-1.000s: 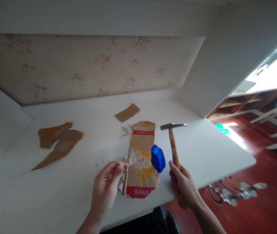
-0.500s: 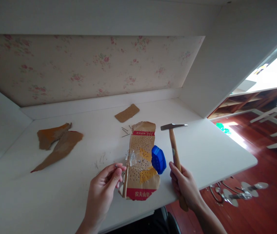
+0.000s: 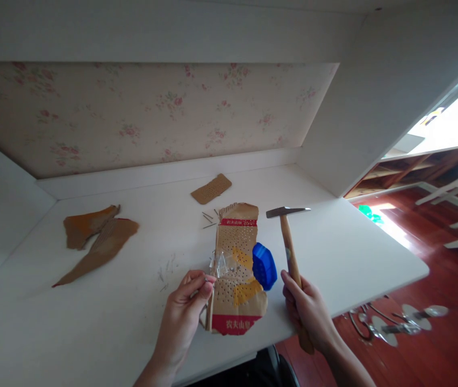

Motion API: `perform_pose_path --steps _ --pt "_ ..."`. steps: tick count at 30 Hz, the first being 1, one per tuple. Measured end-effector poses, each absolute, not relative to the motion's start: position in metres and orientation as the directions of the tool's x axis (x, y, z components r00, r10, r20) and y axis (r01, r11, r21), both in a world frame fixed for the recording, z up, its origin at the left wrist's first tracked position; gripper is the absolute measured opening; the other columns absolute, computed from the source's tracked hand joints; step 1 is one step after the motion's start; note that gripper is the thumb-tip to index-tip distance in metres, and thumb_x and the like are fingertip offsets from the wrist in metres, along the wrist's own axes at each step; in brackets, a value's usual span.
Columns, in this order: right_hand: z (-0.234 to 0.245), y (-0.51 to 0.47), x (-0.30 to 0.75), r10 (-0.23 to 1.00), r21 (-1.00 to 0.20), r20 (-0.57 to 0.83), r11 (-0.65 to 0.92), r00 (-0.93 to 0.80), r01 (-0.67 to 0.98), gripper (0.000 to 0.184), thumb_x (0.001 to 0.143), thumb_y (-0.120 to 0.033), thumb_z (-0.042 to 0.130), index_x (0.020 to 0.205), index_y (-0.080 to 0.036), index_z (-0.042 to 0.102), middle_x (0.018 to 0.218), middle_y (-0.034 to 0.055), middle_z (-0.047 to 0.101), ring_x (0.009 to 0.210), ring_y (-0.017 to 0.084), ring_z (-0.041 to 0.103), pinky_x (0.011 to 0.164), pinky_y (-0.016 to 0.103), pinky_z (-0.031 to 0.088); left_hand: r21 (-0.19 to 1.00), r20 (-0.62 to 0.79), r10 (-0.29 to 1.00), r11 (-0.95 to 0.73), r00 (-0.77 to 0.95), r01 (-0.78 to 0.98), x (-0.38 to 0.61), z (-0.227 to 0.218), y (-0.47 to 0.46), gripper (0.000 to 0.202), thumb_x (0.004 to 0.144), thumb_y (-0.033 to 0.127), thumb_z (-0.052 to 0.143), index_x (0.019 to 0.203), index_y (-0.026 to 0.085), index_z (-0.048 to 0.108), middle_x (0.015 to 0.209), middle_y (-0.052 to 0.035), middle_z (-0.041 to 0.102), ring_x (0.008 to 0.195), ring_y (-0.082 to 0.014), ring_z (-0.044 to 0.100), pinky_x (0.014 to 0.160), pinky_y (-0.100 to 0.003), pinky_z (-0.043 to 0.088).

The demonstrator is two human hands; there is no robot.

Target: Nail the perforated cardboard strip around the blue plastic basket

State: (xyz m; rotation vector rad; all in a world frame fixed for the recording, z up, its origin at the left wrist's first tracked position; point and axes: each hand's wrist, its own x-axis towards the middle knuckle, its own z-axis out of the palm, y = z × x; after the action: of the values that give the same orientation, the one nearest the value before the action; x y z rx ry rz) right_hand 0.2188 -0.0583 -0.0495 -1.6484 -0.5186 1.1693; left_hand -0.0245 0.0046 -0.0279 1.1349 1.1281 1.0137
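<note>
My right hand (image 3: 308, 312) is wrapped round the wooden handle of a hammer (image 3: 287, 236), whose metal head is raised above the white table (image 3: 334, 252). My left hand (image 3: 184, 312) pinches a small thin nail at the left edge of a torn brown cardboard piece (image 3: 237, 274) full of small holes, with red printed bands. A blue plastic box (image 3: 264, 265) lies against the cardboard's right edge. A bit of clear plastic (image 3: 219, 262) lies on the cardboard near my left fingers.
Several loose nails (image 3: 209, 219) lie behind the cardboard. A small perforated cardboard scrap (image 3: 211, 188) sits further back, and two torn brown pieces (image 3: 95, 236) lie at the left. The table's edge drops to a red wooden floor (image 3: 434, 344) at the right.
My left hand drew back slightly, then returned to the cardboard's left edge with its fingers pinched. The hammer has stayed raised and almost still.
</note>
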Motion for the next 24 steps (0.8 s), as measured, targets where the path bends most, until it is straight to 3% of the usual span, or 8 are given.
perform_pose_path --steps 5,9,17,24 --pt "-0.0502 -0.0587 0.2186 0.780 -0.893 -0.449 -0.412 0.436 -0.183 0.049 0.081 -0.064 0.061 0.066 -0.024 0.038 0.048 -0.0115 0.035 0.034 0.005 0.030 0.029 0.017 0.027 0.995 -0.100 0.984 0.094 0.148 0.045 -0.0222 -0.0226 0.0070 0.028 0.074 0.047 0.076 0.082 0.020 0.079 0.092 -0.0048 0.056 0.091 -0.0169 0.058 0.080 -0.020 0.049" --pt "-0.0503 -0.0581 0.2189 0.782 -0.894 -0.446 -0.411 0.435 -0.177 0.049 0.081 -0.064 0.061 0.067 -0.023 0.039 0.048 -0.0116 0.035 0.034 0.005 0.030 0.028 0.016 0.027 0.989 -0.139 0.976 0.144 0.165 -0.017 -0.0221 -0.0199 0.0085 0.030 0.073 0.048 0.076 0.083 0.020 0.079 0.098 -0.0055 0.055 0.096 -0.0174 0.057 0.082 -0.020 0.049" --pt "-0.0528 -0.0589 0.2197 0.790 -0.901 -0.431 -0.402 0.435 -0.162 0.047 0.084 -0.063 0.060 0.069 -0.023 0.039 0.049 -0.0113 0.036 0.034 0.004 0.031 0.029 0.016 0.027 0.993 -0.110 0.972 0.101 0.206 0.056 -0.0213 -0.0212 0.0096 0.026 0.078 0.046 0.073 0.085 0.022 0.079 0.091 -0.0027 0.048 0.083 -0.0130 0.052 0.072 -0.018 0.046" --pt "-0.0512 -0.0592 0.2199 0.787 -0.898 -0.437 -0.406 0.435 -0.166 0.047 0.083 -0.064 0.060 0.069 -0.023 0.040 0.049 -0.0113 0.036 0.034 0.004 0.031 0.029 0.016 0.028 0.993 -0.047 0.970 0.018 0.239 0.119 -0.0230 -0.0250 0.0102 0.022 0.081 0.043 0.071 0.085 0.023 0.079 0.094 -0.0041 0.053 0.092 -0.0154 0.055 0.080 -0.019 0.046"
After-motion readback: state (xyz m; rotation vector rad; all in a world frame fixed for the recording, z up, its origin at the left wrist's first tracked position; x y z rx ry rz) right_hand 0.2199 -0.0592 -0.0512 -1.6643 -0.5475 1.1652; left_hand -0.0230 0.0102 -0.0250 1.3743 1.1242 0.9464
